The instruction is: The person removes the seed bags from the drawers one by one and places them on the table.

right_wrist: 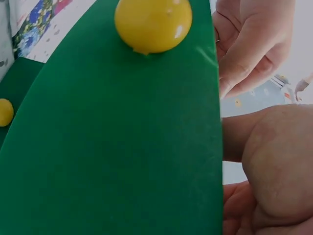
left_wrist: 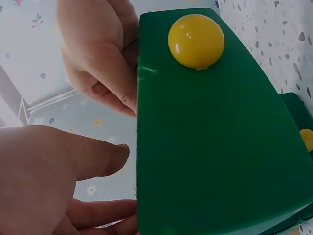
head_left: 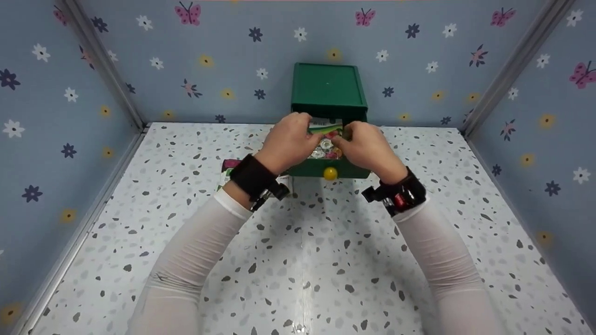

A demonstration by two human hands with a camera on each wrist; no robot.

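Note:
A green drawer box (head_left: 328,86) stands against the back wall with its drawer (head_left: 302,168) pulled out, a round yellow knob (head_left: 330,174) on its front. Inside the drawer lies a packet (head_left: 326,144) printed with white and pink flowers and a green stripe. My left hand (head_left: 291,139) is over the left side of the packet, thumb extended above the drawer's edge in the left wrist view. Across from it, my right hand (head_left: 368,146) reaches over the right side, its thumb toward the packet. Both hands' fingertips are partly hidden behind the drawer front.
A second packet (head_left: 229,165), magenta, white and green, lies on the speckled table (head_left: 321,260) beside the drawer, partly under my left wrist. Flower-patterned walls (head_left: 260,46) enclose the table at the back and both sides. Another yellow knob (left_wrist: 307,140) shows lower on the box.

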